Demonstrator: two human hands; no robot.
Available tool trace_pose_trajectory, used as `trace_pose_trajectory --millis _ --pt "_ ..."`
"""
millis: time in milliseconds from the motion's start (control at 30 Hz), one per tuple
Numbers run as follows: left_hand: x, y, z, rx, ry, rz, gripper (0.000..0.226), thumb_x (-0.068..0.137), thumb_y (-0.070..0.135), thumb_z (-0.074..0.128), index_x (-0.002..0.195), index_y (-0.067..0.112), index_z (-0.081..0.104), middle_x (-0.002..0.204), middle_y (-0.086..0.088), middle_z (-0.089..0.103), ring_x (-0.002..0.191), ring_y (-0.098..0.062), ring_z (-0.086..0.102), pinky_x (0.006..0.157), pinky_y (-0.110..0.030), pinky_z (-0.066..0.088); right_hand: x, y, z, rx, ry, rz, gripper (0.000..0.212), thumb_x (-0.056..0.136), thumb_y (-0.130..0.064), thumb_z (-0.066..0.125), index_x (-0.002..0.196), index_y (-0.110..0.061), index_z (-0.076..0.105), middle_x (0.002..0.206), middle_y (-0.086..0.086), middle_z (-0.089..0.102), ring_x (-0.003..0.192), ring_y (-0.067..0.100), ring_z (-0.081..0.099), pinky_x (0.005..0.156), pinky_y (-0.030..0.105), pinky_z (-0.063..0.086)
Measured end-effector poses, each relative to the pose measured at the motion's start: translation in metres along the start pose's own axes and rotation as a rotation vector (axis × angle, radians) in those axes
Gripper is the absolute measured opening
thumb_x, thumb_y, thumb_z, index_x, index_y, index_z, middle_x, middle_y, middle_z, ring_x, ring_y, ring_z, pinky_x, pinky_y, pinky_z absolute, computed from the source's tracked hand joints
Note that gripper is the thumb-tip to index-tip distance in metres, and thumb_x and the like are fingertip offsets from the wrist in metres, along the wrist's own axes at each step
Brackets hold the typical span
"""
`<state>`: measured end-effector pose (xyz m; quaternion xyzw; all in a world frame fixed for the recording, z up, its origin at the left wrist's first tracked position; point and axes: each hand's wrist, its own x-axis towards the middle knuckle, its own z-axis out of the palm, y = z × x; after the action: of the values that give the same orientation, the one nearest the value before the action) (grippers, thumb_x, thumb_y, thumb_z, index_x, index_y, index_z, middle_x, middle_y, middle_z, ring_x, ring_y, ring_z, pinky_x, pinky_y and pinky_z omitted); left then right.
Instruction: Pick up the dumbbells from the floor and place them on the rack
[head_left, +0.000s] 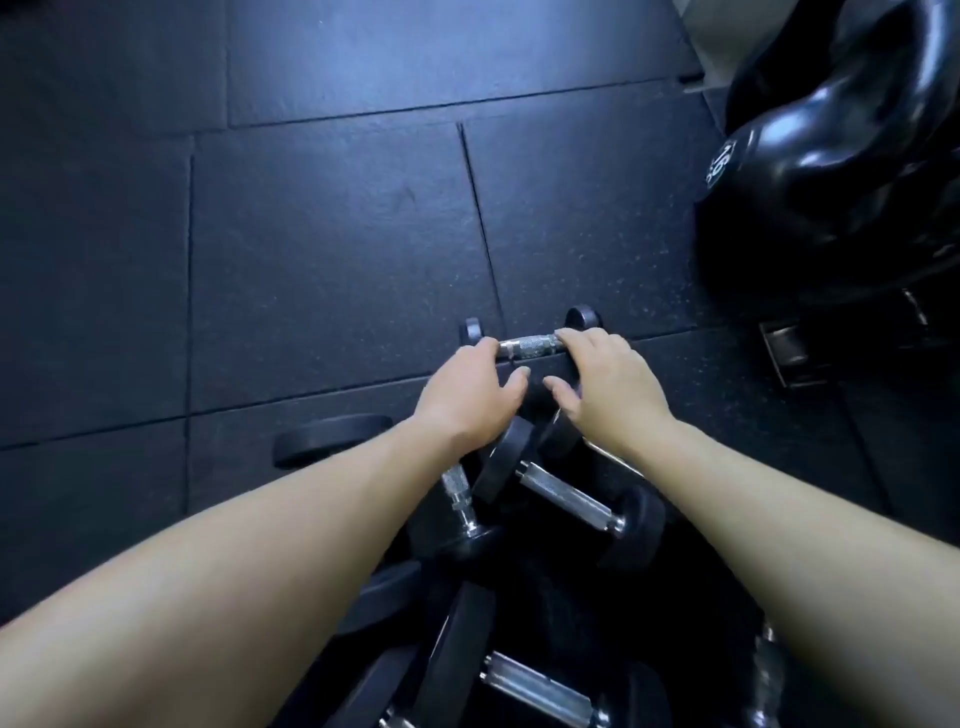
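Squarely ahead of the person, a small dumbbell (530, 345) lies crosswise — a short chrome handle, knurled in the middle, with a round black head at each end. The left hand (467, 387) has its fingers curled over the handle's left end, close to the left head. The right hand (610, 387) curls its fingers over the right end. Both thumbs stick out loose on the near side, apart from each other. Whether the small dumbbell rests on the floor (322, 249) or is just clear of it, I cannot tell.

Nearer the person than the small dumbbell, under the wrists and forearms, a heap of other dumbbells (571, 499) lies at mixed angles — the same chrome handles, larger black heads, some touching. Beyond and to the right of the small dumbbell is a glossy black kettlebell (831, 156) marked 16 in white. The floor is dark speckled rubber tiling with thin seams between the tiles, and a pale sheen falls on it well beyond the small dumbbell.
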<state>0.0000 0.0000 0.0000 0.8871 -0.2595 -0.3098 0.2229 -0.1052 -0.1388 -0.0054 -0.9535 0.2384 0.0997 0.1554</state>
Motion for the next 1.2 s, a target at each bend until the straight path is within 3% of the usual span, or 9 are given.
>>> trace_pose_trajectory --millis 267,467,633,700,800,900,1033,1133,1200 --pt "0.058 0.002 0.063 -0.529 0.056 -0.362 0.065 0.103 0.056 0.041 0.125 0.0 0.063 0.115 -0.013 0.07 0.105 -0.031 0.063 0.082 -0.033 0.037 0.07 0.04 0.03 0.05 -0.156 -0.142 0.062 0.1 -0.036 0.061 0.154 -0.015 0.038 0.144 0.011 0.052 0.136 0.034 0.045 0.109 0.043 0.04" --pt "0.078 0.008 0.086 -0.736 0.053 -0.497 0.069 0.104 0.059 0.039 0.138 0.003 0.059 0.142 -0.015 0.062 0.128 -0.035 0.058 0.101 -0.036 0.041 0.112 0.052 0.041 -0.151 -0.237 -0.304 0.064 0.102 -0.043 0.054 0.157 -0.017 0.033 0.149 0.01 0.054 0.133 0.034 0.053 0.114 0.043 0.036" --pt "0.091 0.014 0.099 -0.993 0.089 -0.593 0.078 0.099 0.066 0.042 0.146 0.004 0.053 0.146 -0.013 0.059 0.132 -0.034 0.056 0.115 -0.039 0.04 0.136 0.065 0.047 -0.271 -0.292 -0.351 0.06 0.101 -0.056 0.048 0.149 -0.021 0.042 0.129 0.001 0.071 0.125 0.024 0.061 0.12 0.037 0.028" --pt "0.094 0.019 0.101 -1.11 0.121 -0.619 0.09 0.09 0.075 0.046 0.147 0.005 0.051 0.145 -0.012 0.061 0.132 -0.034 0.057 0.117 -0.044 0.04 0.141 0.067 0.049 -0.308 -0.305 -0.377 0.054 0.101 -0.058 0.044 0.142 -0.023 0.048 0.12 -0.003 0.075 0.12 0.023 0.064 0.117 0.036 0.03" --pt "0.103 0.019 0.117 -1.276 0.209 -0.615 0.121 0.054 0.09 0.049 0.143 0.008 0.053 0.142 -0.012 0.064 0.132 -0.035 0.06 0.116 -0.05 0.044 0.142 0.067 0.05 -0.313 -0.282 -0.403 0.046 0.101 -0.058 0.043 0.127 -0.025 0.06 0.11 -0.005 0.076 0.109 0.023 0.066 0.109 0.034 0.033" --pt "0.113 0.011 0.133 -1.35 0.25 -0.574 0.102 0.051 0.086 0.056 0.119 0.01 0.061 0.129 -0.014 0.071 0.122 -0.031 0.067 0.114 -0.051 0.047 0.139 0.068 0.051 -0.291 -0.26 -0.389 0.043 0.1 -0.059 0.044 0.118 -0.025 0.065 0.106 -0.005 0.075 0.105 0.026 0.065 0.095 0.032 0.038" --pt "0.136 -0.005 0.148 -1.326 0.167 -0.51 0.123 0.044 0.098 0.06 0.135 0.016 0.055 0.131 -0.006 0.071 0.118 -0.029 0.07 0.11 -0.047 0.049 0.13 0.081 0.056 -0.215 -0.255 -0.302 0.033 0.099 -0.059 0.05 0.091 -0.027 0.053 0.088 -0.005 0.064 0.092 0.028 0.063 0.075 0.032 0.033" --pt "0.142 0.004 0.135 -1.286 0.075 -0.439 0.102 0.052 0.086 0.06 0.128 0.018 0.06 0.125 -0.004 0.073 0.11 -0.026 0.073 0.1 -0.042 0.054 0.127 0.095 0.059 -0.001 -0.258 -0.125 0.036 0.096 -0.061 0.055 0.098 -0.026 0.063 0.085 -0.009 0.063 0.087 0.023 0.062 0.073 0.034 0.043" --pt "0.139 0.016 0.121 -1.245 0.031 -0.4 0.071 0.073 0.075 0.064 0.116 0.018 0.063 0.115 -0.004 0.074 0.103 -0.023 0.074 0.098 -0.039 0.055 0.126 0.099 0.061 0.103 -0.237 -0.035 0.04 0.094 -0.063 0.057 0.11 -0.028 0.067 0.084 -0.01 0.064 0.085 0.02 0.062 0.072 0.033 0.045"
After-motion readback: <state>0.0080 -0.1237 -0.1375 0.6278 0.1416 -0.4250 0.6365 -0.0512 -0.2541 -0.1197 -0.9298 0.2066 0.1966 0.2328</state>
